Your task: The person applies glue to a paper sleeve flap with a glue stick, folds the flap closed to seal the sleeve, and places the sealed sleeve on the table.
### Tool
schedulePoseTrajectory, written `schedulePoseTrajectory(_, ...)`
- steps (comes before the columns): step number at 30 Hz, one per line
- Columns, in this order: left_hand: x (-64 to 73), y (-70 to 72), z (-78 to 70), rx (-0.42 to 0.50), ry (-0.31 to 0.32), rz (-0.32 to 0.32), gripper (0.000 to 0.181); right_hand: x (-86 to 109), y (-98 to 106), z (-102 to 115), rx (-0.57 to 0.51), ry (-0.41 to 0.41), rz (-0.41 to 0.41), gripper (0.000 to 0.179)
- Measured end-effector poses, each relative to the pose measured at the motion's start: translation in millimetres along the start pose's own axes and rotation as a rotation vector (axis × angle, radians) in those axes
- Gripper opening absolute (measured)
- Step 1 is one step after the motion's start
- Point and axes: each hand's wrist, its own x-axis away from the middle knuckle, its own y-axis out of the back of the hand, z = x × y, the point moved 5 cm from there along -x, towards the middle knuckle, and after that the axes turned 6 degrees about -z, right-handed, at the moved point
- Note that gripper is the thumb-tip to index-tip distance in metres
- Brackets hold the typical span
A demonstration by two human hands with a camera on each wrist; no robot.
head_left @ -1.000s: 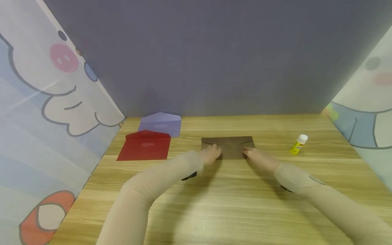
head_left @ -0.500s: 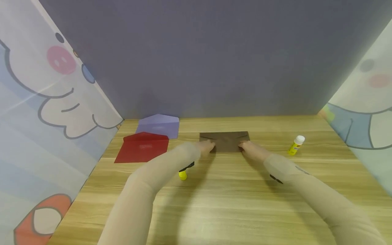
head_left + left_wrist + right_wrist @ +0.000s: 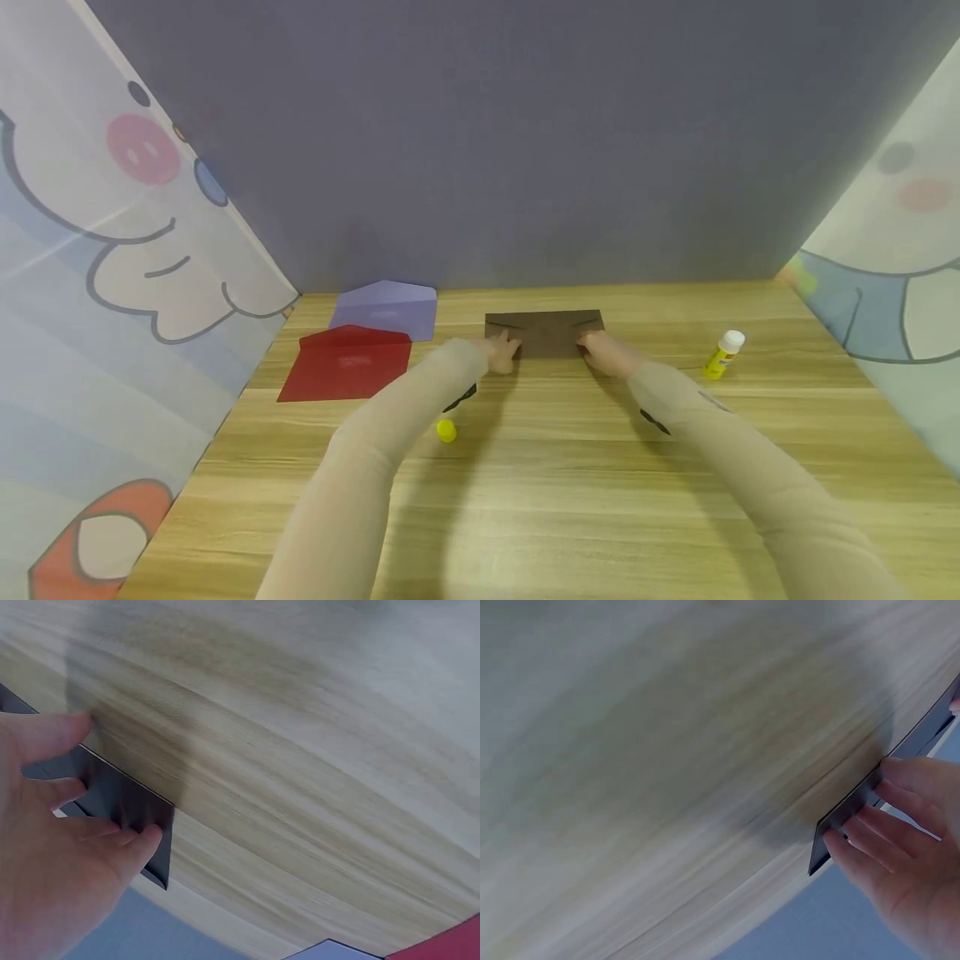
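A dark brown envelope (image 3: 550,335) lies flat near the back of the wooden table, flap side up. My left hand (image 3: 502,350) touches its left part. The left wrist view shows the fingers spread over the envelope (image 3: 112,791), with the thumb (image 3: 60,735) apart from them at the near edge. On the right part rests my right hand (image 3: 606,353). In the right wrist view its fairly straight fingers lie on the envelope (image 3: 844,811), and its thumb tip meets the near edge.
A red envelope (image 3: 348,367) and a lavender envelope (image 3: 386,312) lie with flaps unfolded at the left. A yellow glue stick (image 3: 723,354) with a white end stands at the right. A small yellow cap (image 3: 447,431) sits by the left forearm. A grey wall (image 3: 555,167) borders the table's back.
Both hands and the brown envelope have moved away toward the back wall and slightly left. The left fingers have spread. The yellow cap has come out from behind the left sleeve.
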Motion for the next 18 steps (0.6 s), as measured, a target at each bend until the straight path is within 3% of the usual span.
schedulePoseTrajectory(2,-4.0,0.1,0.7,0.031,0.028,0.003,0.055,3.9,29.3,28.4,-0.034,-0.103,0.097,0.028)
schedulePoseTrajectory(4,-8.5,0.5,0.9,0.043,0.046,0.000,0.055,5.2,45.4,42.7,-0.060,-0.123,0.097,0.028)
schedulePoseTrajectory(5,-10.8,0.6,1.0,0.045,0.050,-0.002,0.055,2.6,43.1,39.7,-0.063,-0.137,0.108,0.028)
schedulePoseTrajectory(6,-12.8,0.9,1.0,0.045,0.055,-0.006,0.056,-2.6,33.6,28.9,-0.067,-0.150,0.121,0.028)
schedulePoseTrajectory(8,-16.1,1.4,0.9,0.053,0.057,-0.011,0.056,-12.1,6.9,0.8,-0.041,-0.085,0.054,0.028)
schedulePoseTrajectory(10,-18.9,1.7,1.4,0.074,0.058,-0.016,0.056,-24.8,-25.9,-33.4,-0.017,-0.087,0.077,0.030)
schedulePoseTrajectory(13,-21.9,2.3,3.3,0.109,0.056,-0.021,0.057,-37.2,-52.7,-58.8,-0.006,-0.081,0.061,0.029)
schedulePoseTrajectory(15,-23.9,2.7,5.1,0.118,0.051,-0.026,0.057,-34.8,-36.2,-41.7,-0.033,-0.158,0.136,0.031)
schedulePoseTrajectory(18,-24.8,3.3,7.5,0.106,0.040,-0.028,0.056,-22.6,3.6,0.6,-0.062,-0.194,0.130,0.030)
